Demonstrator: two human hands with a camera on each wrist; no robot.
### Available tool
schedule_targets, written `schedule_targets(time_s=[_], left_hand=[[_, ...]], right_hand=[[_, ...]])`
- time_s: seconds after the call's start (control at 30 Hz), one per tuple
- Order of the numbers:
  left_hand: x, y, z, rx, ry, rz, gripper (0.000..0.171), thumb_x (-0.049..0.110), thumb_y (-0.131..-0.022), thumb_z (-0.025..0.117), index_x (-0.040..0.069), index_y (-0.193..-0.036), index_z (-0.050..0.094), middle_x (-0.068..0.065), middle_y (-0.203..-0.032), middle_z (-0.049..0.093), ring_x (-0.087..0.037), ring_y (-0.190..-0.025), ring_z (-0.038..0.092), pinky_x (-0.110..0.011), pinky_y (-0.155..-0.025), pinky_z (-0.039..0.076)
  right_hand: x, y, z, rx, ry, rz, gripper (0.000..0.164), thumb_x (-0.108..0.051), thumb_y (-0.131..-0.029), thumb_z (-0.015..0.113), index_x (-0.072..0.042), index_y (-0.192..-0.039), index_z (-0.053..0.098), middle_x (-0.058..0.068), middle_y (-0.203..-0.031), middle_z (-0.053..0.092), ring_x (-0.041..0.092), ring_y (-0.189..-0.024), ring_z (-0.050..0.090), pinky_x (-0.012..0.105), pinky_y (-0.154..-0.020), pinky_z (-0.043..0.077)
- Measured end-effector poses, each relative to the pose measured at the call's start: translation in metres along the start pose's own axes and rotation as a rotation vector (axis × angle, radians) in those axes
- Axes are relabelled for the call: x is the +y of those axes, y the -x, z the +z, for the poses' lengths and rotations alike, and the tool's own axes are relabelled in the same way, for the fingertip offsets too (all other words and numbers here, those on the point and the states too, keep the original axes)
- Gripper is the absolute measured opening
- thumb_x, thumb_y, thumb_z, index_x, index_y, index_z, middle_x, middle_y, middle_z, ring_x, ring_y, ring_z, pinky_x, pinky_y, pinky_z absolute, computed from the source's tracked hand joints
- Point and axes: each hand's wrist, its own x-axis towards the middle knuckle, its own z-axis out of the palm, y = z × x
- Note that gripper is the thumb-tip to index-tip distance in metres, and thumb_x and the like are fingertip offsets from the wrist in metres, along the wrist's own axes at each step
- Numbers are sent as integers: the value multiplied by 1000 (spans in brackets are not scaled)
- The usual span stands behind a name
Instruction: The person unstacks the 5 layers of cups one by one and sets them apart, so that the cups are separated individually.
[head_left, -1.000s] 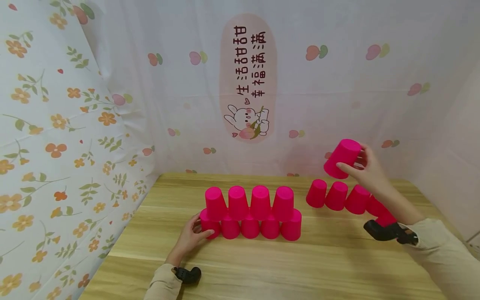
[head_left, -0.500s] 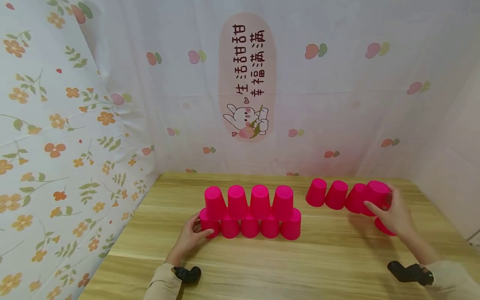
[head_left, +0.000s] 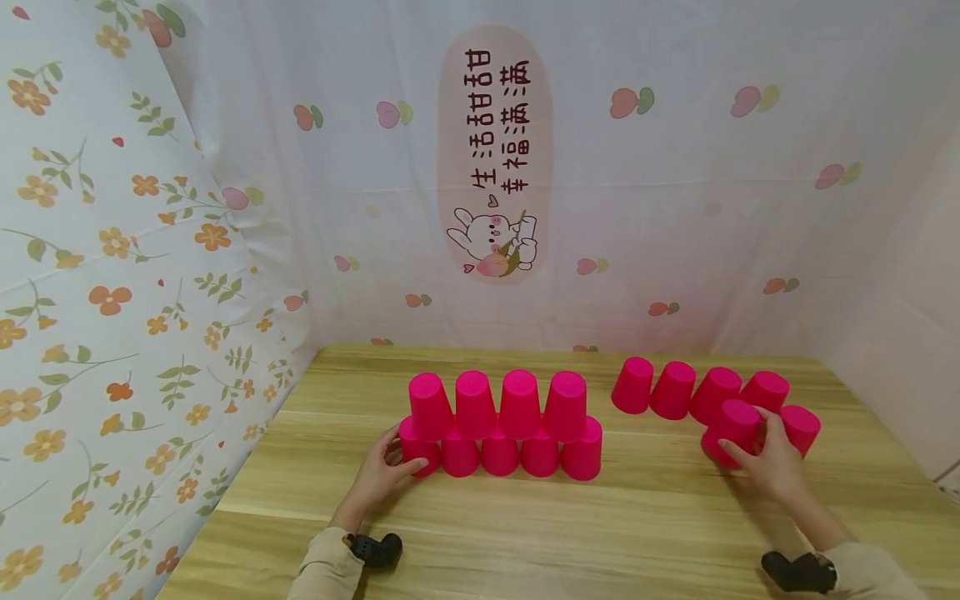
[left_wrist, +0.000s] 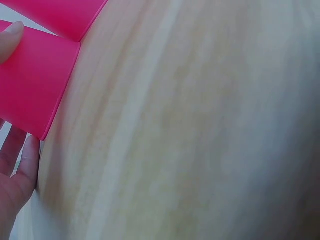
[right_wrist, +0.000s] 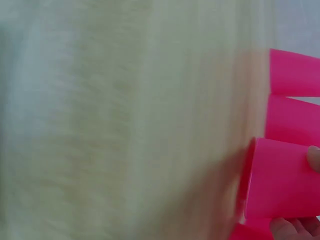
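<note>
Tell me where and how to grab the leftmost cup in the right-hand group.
Probably grip the leftmost cup around its side wall, coming from its left: it stands upside down, tapering upward, free on that side, while the next cup sits close on its right.

Cloth-screened work spot, room type unclear: wood-grain table point(head_left: 517, 537), floral cloth point(head_left: 142, 333) hangs left, rabbit-print cloth point(head_left: 667, 208) far side.

1. The left hand point(head_left: 378, 473) angles forward from a beige sleeve point(head_left: 330, 565), thumb parted from bent fingers.
2. The right hand point(head_left: 777, 463) slants inward in a grip, thumb extended, its forearm point(head_left: 822, 520) bare.
</note>
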Motion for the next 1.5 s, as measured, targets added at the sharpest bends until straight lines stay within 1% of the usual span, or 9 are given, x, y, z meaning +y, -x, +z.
schedule_targets(time_s=[0.07, 0.13, 0.27, 0.5, 0.83, 0.97, 1.17, 1.3, 1.5], left_hand=[[0, 0, 0, 0, 2, 0, 59, -4, -74, 67, -6, -127, 41, -22, -117, 49, -39, -107, 46, -48, -92, 38], [-1, 0, 0, 1, 3, 5, 59, -4, -74, 67, -6, -127, 41, -22, -117, 49, -38, -107, 46, -48, -92, 38], [-2, 0, 0, 7, 3, 3, 59, -5, -73, 67, -6, -127, 41, -22, -117, 49, -38, -107, 46, -48, -92, 38], [-1, -1, 1, 13, -1, 7, 58, -5, -73, 67, -6, -126, 42, -23, -117, 49, -39, -107, 46, -48, -92, 38], [2, 1, 2, 17, -6, 1, 58, -5, -74, 66, -7, -126, 41, -23, -116, 49, -40, -107, 46, -48, -92, 38], [2, 1, 2, 19, -11, 11, 57, -5, -74, 66, -7, -125, 42, -23, -116, 49, -40, -106, 46, -48, -91, 38], [2, 1, 1, 8, -14, -7, 58, -3, -75, 67, -6, -126, 42, -23, -117, 49, -39, -108, 45, -47, -92, 38], [3, 1, 1, 6, -16, -12, 57, -3, -75, 67, -5, -126, 42, -22, -118, 48, -39, -108, 45, -47, -92, 38], [4, 1, 1, 3, -17, -5, 58, -3, -75, 67, -5, -127, 41, -22, -118, 48, -40, -108, 45, -47, -92, 38]], right_hand=[[2, 3, 2, -6, -46, 20, 70, -18, -83, 62, 15, -126, 17, 38, -112, 37, 51, -99, 40, 24, -74, 49], [5, 5, 5, -4, -92, 36, 70, -16, -84, 61, 14, -127, 15, 38, -116, 35, 50, -102, 38, 6, -71, 43], [8, 7, 5, -2, -164, 48, 69, -14, -86, 58, 14, -129, 11, 37, -120, 30, 50, -105, 35, -2, -74, 32], [8, 8, 3, -18, -173, 65, 71, -16, -87, 56, 13, -130, 8, 37, -122, 27, 51, -107, 31, 2, -80, 31], [10, 5, 2, 6, -173, 90, 71, -15, -87, 55, 14, -131, 7, 38, -123, 27, 51, -108, 32, 1, -81, 30], [10, 3, 2, 1, -168, 105, 74, -15, -87, 57, 15, -131, 5, 39, -123, 26, 52, -110, 31, 17, -92, 31], [9, 2, 1, -6, -159, 129, 75, -16, -86, 57, 15, -131, 5, 40, -124, 27, 52, -112, 30, 36, -93, 31], [7, 1, 1, 1, -148, 121, 75, -18, -86, 57, 15, -131, 7, 41, -124, 27, 53, -112, 30, 39, -91, 30], [6, -1, -1, 20, -93, 84, 73, -18, -85, 59, 14, -131, 12, 39, -121, 32, 52, -108, 36, 31, -87, 35]])
